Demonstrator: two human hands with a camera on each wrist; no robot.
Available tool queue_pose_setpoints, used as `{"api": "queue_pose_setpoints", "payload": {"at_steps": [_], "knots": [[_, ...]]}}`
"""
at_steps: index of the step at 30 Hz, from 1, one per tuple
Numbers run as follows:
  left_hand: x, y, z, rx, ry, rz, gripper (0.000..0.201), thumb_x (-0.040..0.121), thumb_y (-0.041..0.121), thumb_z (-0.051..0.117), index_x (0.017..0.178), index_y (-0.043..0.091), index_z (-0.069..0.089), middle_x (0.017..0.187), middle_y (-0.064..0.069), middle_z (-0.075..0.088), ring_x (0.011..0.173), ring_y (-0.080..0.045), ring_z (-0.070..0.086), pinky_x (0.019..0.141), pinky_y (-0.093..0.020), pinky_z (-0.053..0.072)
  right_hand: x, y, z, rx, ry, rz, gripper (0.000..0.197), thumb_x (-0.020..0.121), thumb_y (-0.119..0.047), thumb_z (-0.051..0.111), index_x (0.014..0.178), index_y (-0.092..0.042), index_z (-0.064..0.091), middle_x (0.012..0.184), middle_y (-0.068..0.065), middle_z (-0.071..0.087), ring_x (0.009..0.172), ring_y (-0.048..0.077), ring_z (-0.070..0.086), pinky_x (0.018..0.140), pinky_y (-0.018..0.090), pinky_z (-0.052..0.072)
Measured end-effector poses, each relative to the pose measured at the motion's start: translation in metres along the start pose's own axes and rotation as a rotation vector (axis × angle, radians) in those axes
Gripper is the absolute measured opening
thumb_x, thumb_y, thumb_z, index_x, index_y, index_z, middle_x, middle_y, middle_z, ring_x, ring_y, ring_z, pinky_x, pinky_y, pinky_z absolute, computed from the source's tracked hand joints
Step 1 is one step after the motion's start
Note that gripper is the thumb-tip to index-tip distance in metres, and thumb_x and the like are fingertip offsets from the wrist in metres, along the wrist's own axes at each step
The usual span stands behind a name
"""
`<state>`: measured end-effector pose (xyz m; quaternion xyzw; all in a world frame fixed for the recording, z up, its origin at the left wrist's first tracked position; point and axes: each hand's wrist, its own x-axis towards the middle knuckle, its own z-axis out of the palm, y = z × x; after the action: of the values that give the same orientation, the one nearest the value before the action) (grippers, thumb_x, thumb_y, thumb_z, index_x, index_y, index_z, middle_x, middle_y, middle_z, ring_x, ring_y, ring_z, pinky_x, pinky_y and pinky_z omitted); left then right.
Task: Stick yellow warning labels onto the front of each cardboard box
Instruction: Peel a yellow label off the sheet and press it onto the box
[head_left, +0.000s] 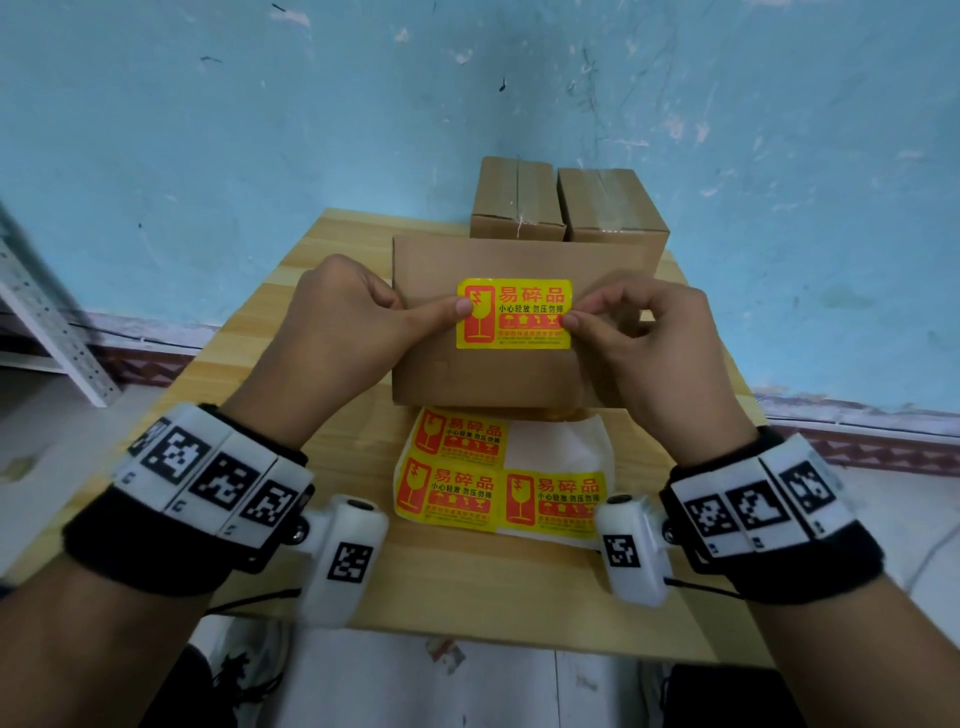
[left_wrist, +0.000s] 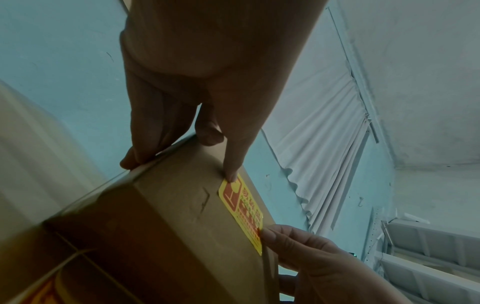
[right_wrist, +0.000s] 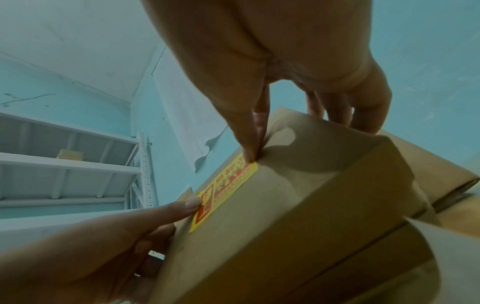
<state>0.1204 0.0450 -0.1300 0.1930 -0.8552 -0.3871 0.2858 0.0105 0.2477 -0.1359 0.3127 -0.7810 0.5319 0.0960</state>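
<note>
A cardboard box (head_left: 493, 374) stands on the wooden table (head_left: 467, 587) with its front face turned up towards me. A yellow warning label (head_left: 514, 314) lies on that face. My left hand (head_left: 353, 317) grips the box's left edge, and its thumb presses the label's left end (left_wrist: 242, 207). My right hand (head_left: 639, 332) pinches the label's right end (right_wrist: 226, 189) between thumb and forefinger; its other fingers curl over the box's far edge. A backing sheet (head_left: 498, 478) with three more yellow labels lies in front of the box.
Two more taped cardboard boxes (head_left: 517, 200) (head_left: 613, 208) stand side by side behind the held box, against the blue wall. A white metal shelf (head_left: 47, 322) stands at the left. Bare table wood shows on either side of the label sheet.
</note>
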Motion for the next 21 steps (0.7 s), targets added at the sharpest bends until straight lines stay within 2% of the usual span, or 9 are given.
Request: {"api": "queue_pose_setpoints", "payload": {"at_steps": [2, 5, 6, 9, 13, 15, 17, 19, 21], "knots": [[0.0, 0.0, 0.0, 0.003, -0.004, 0.006, 0.074, 0.068, 0.056, 0.081, 0.045, -0.007, 0.049, 0.045, -0.013, 0.038, 0.049, -0.026, 0.044, 0.059, -0.049, 0.052, 0.0, -0.001, 0.0, 0.008, -0.006, 0.01, 0.014, 0.086, -0.01, 0.073, 0.073, -0.01, 0.068, 0.073, 0.007, 0.068, 0.055, 0.004, 0.053, 0.052, 0.012, 0.042], [-0.001, 0.0, 0.001, 0.007, -0.001, 0.025, 0.076, 0.069, 0.056, 0.081, 0.046, -0.008, 0.048, 0.045, -0.014, 0.036, 0.048, -0.027, 0.043, 0.059, -0.05, 0.052, 0.001, 0.002, 0.001, -0.053, -0.02, -0.007, 0.017, 0.088, -0.011, 0.07, 0.072, -0.013, 0.067, 0.076, 0.005, 0.068, 0.061, 0.002, 0.055, 0.057, 0.011, 0.042], [-0.001, 0.0, 0.002, 0.009, 0.001, 0.028, 0.076, 0.069, 0.056, 0.081, 0.046, -0.009, 0.049, 0.046, -0.014, 0.037, 0.049, -0.027, 0.043, 0.059, -0.051, 0.052, 0.001, 0.004, 0.001, -0.064, -0.02, -0.013, 0.017, 0.088, -0.012, 0.07, 0.072, -0.014, 0.067, 0.076, 0.003, 0.068, 0.064, 0.002, 0.056, 0.061, 0.014, 0.043], [0.0, -0.001, 0.002, -0.003, -0.006, 0.018, 0.077, 0.069, 0.056, 0.081, 0.049, -0.011, 0.05, 0.047, -0.015, 0.037, 0.051, -0.027, 0.044, 0.061, -0.054, 0.056, 0.003, 0.009, 0.003, -0.103, -0.005, -0.031, 0.017, 0.086, -0.017, 0.069, 0.07, -0.02, 0.065, 0.076, 0.0, 0.066, 0.08, 0.018, 0.062, 0.074, 0.032, 0.048], [-0.001, 0.0, 0.001, 0.001, -0.009, 0.025, 0.077, 0.069, 0.056, 0.081, 0.047, -0.01, 0.048, 0.045, -0.014, 0.036, 0.051, -0.039, 0.047, 0.061, -0.054, 0.056, 0.003, 0.009, 0.003, -0.125, -0.012, -0.029, 0.017, 0.085, -0.025, 0.066, 0.069, -0.028, 0.062, 0.079, 0.005, 0.067, 0.086, 0.026, 0.064, 0.079, 0.042, 0.053], [-0.002, 0.003, 0.001, 0.011, -0.006, 0.028, 0.077, 0.07, 0.055, 0.08, 0.049, -0.012, 0.049, 0.046, -0.015, 0.037, 0.055, -0.044, 0.05, 0.061, -0.052, 0.054, 0.002, 0.009, 0.003, -0.16, -0.026, -0.046, 0.022, 0.088, -0.021, 0.065, 0.068, -0.03, 0.059, 0.08, 0.004, 0.066, 0.086, 0.024, 0.063, 0.077, 0.038, 0.051], [-0.001, 0.003, 0.0, 0.015, 0.002, 0.036, 0.077, 0.071, 0.055, 0.08, 0.05, -0.012, 0.048, 0.047, -0.015, 0.036, 0.055, -0.044, 0.049, 0.061, -0.05, 0.052, 0.002, 0.008, 0.001, -0.192, -0.039, -0.059, 0.029, 0.091, -0.016, 0.063, 0.067, -0.029, 0.056, 0.076, -0.004, 0.063, 0.077, 0.007, 0.06, 0.072, 0.024, 0.046], [-0.001, 0.002, 0.0, 0.021, 0.011, 0.039, 0.075, 0.072, 0.054, 0.08, 0.048, -0.009, 0.047, 0.047, -0.015, 0.036, 0.05, -0.037, 0.043, 0.058, -0.046, 0.05, 0.001, 0.005, -0.001, -0.199, -0.039, -0.043, 0.031, 0.093, -0.013, 0.061, 0.067, -0.028, 0.055, 0.072, -0.013, 0.059, 0.066, -0.007, 0.054, 0.062, 0.009, 0.038], [0.0, 0.0, -0.001, 0.024, 0.016, 0.037, 0.072, 0.072, 0.054, 0.08, 0.043, -0.003, 0.046, 0.044, -0.012, 0.035, 0.048, -0.026, 0.041, 0.054, -0.039, 0.044, 0.0, 0.005, -0.002, -0.209, -0.031, -0.029, 0.033, 0.094, -0.014, 0.06, 0.066, -0.03, 0.053, 0.071, -0.015, 0.058, 0.063, -0.009, 0.053, 0.059, 0.009, 0.037]]}}
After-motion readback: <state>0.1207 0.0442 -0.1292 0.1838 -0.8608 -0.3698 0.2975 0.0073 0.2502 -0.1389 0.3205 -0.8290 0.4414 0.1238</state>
